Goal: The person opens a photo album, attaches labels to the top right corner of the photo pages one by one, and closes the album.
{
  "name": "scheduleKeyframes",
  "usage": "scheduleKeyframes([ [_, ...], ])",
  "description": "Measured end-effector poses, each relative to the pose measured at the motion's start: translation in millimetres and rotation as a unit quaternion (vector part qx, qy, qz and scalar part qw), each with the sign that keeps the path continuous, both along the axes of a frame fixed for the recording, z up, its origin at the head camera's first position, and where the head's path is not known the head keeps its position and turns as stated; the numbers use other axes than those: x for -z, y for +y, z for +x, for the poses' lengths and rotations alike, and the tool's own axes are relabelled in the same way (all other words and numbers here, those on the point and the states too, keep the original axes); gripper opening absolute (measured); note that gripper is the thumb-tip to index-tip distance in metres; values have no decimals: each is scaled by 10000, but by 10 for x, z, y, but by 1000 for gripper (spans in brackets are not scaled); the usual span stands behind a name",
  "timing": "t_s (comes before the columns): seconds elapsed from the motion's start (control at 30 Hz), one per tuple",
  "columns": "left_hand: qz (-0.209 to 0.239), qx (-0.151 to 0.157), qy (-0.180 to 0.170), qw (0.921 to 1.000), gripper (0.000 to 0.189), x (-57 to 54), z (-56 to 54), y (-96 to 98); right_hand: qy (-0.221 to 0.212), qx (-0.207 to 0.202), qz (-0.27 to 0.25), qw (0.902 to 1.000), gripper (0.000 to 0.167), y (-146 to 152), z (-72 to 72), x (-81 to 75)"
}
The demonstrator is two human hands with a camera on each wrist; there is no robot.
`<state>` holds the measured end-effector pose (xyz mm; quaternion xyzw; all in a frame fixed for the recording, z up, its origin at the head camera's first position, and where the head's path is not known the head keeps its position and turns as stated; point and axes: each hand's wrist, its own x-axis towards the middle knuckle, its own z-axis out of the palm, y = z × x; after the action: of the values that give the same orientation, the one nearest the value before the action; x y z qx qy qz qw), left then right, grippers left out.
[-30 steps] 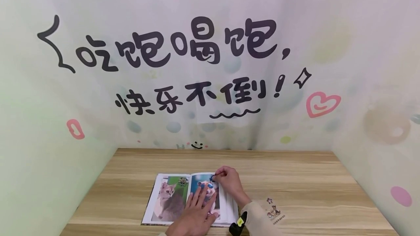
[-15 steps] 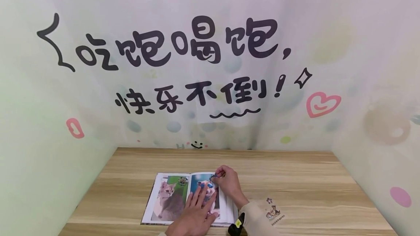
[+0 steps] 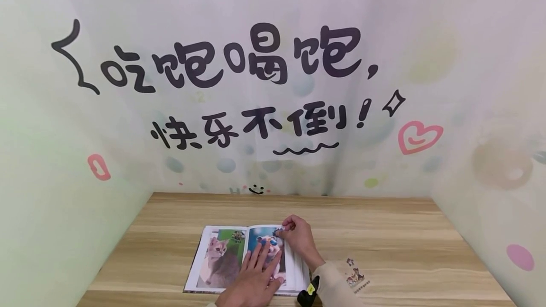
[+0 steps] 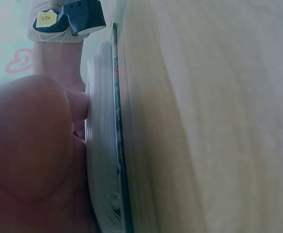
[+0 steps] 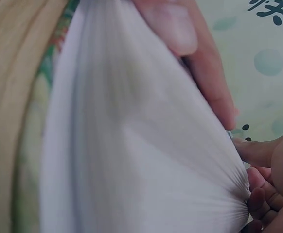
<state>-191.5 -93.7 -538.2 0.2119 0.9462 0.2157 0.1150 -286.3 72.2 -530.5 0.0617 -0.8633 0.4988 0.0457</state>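
Note:
A photo album (image 3: 191, 276) lies open, with a cat photo (image 3: 215, 266) on its left page and a photo of an animal in blue glasses (image 3: 271, 241) on its right page. My left hand (image 3: 258, 274) lies spread over the right photo, fingers straight and palm down. At that photo's upper right corner my right hand (image 3: 302, 240) pinches a small dark sticker (image 3: 277, 232) with thumb and forefinger, largely hidden by the fingertips. A similar sticker (image 3: 237, 236) shows on the cat photo. The right wrist view has the bulging page edges (image 5: 146, 145) below the fingers.
On the wood-grain table (image 3: 405, 250), right of the album, lies a clear sheet with a star and small animal figures (image 3: 356, 275). A black wrist camera with a yellow label (image 3: 310, 290) sits by the right sleeve. A printed curtain (image 3: 273, 165) hangs behind the table.
My right fingertips have shifted very slightly at the photo's corner, and a little more of the dark sticker shows. The left hand has stayed in place on the page.

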Motion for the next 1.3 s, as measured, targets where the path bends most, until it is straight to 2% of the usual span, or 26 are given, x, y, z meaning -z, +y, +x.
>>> scheduleKeyframes([
  [0.17, -69, -20, -56, 10000, 71, 1, -3, 10, -35, -12, -52, 10000, 21, 16, -9, 5],
  [0.53, -13, -39, 249, 9997, 68, 34, 15, 21, -163, 139, -132, 9997, 17, 21, -25, -15],
  [0.9, -65, -66, 131, 9999, 66, -48, 42, 30, -294, 391, -292, 9984, 15, 15, -63, -16],
  [1.3, -16, -30, -91, 10000, 71, -11, 5, 14, -84, 712, -130, 9973, 14, 2, -69, -6],
])
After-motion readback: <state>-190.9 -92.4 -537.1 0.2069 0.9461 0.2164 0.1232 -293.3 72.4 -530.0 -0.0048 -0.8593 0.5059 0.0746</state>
